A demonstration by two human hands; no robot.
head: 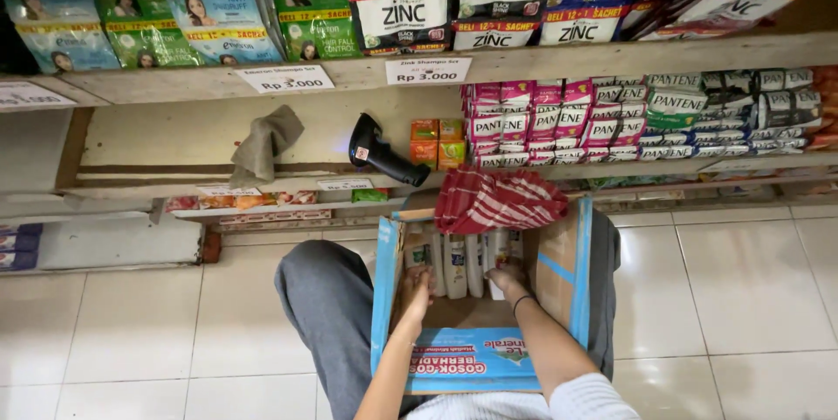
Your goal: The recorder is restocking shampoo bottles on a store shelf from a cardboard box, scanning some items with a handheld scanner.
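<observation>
One open cardboard box (559, 276) rests on the person's lap; inside stand about four white bottles (456, 265) in a row at its far end; one red striped cloth (497, 199) lies over the far flap; one black barcode scanner (377, 154) sits on the wooden shelf (218, 177) beyond; both forearms reach straight down into the box; the left hand (416, 287) and right hand (509, 280) curl their fingers at the bottles' bases, though whether they grip them I cannot tell.
</observation>
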